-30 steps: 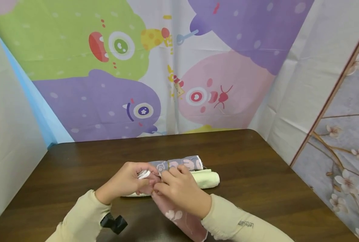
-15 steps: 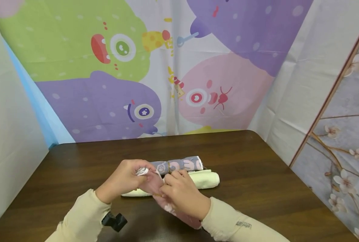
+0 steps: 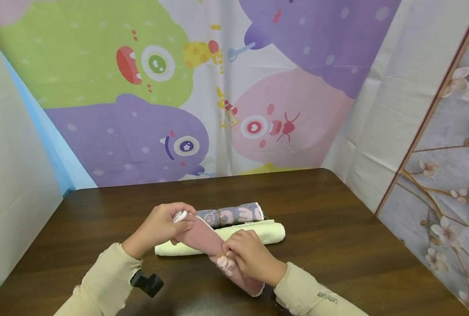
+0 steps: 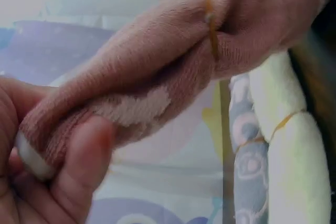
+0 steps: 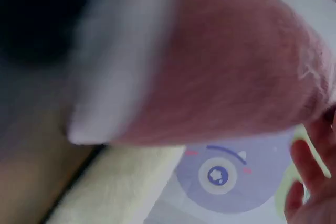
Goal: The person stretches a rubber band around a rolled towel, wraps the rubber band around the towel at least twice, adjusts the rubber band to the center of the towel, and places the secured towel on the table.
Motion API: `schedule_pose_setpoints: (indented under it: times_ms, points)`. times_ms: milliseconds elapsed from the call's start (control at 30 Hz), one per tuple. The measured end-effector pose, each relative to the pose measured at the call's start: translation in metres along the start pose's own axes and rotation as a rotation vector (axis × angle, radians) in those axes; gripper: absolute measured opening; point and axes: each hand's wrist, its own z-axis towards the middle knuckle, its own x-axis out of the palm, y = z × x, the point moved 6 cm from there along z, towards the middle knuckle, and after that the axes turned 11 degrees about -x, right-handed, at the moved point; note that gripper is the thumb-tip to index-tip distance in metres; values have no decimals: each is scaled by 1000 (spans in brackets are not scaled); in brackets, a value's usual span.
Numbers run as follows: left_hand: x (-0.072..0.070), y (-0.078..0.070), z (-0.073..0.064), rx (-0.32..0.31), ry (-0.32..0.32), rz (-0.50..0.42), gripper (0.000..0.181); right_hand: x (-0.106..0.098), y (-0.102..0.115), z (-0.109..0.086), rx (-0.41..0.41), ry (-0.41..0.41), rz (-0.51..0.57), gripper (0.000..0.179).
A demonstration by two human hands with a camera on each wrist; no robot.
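A rolled pink towel (image 3: 199,236) with white edges slants between both hands, in front of the other rolls. My left hand (image 3: 161,226) grips its upper left end, thumb on the near side. A thin tan rubber band (image 4: 212,30) cinches the roll near its middle. Right beside that band, my right hand (image 3: 254,256) holds the towel with curled fingers; its fingertips are partly hidden. The lower end of the towel, with a white pattern, hangs below the right hand. In the right wrist view the pink towel (image 5: 236,66) fills much of the picture.
Behind the hands, a pale yellow rolled towel (image 3: 272,232) and a grey patterned rolled towel (image 3: 250,213) lie side by side on the dark wooden table (image 3: 337,245). Each has a rubber band round it. A cartoon-print curtain (image 3: 159,145) hangs behind the table.
The hands have moved apart, the right one slightly rightward and down, so more of the pink towel shows between them. The rubber band, hidden at first, has come into view near the towel's middle.
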Motion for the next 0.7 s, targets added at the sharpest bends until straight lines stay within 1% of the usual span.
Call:
schedule_pose_setpoints:
  times_ms: [67,133,167,200,233,300,333,367,433,500,533,567,600,633,667,700]
  points:
    - [4,2,1,-40,20,0,25,2,-11,1,62,12,111,15]
    - [8,4,1,-49,37,30,28,4,-23,0,124,26,249,16]
    - [9,4,1,-29,40,60,28,6,-28,-1,154,37,326,15]
    - [10,4,1,8,41,91,29,9,-33,-3,191,54,403,14]
    - [12,4,1,57,38,123,30,12,-38,-5,224,69,480,13]
    - [14,1,-1,185,44,147,33,18,-45,-9,289,83,658,11]
    - [16,-2,-3,266,41,148,35,21,-48,-10,321,84,747,10]
    - [17,-6,-5,361,38,143,37,23,-51,-12,353,84,827,10]
    - [19,-16,-11,553,31,134,43,26,-54,-14,412,77,955,13]
    - [22,-26,-18,724,14,157,47,28,-56,-14,463,78,1040,17]
    - [22,-31,-21,799,-10,184,48,29,-56,-14,489,80,1062,19]
    - [23,-35,-24,853,-28,206,49,30,-57,-13,508,76,1072,21]
    - [23,-38,-25,886,-40,222,49,31,-57,-12,519,61,1076,20]
    - [23,-39,-25,904,-45,227,49,30,-57,-10,514,34,1066,19]
    - [23,-40,-25,900,-48,228,47,28,-56,-7,495,-5,1041,17]
    - [22,-40,-24,890,-55,220,45,24,-56,-5,455,-56,993,14]
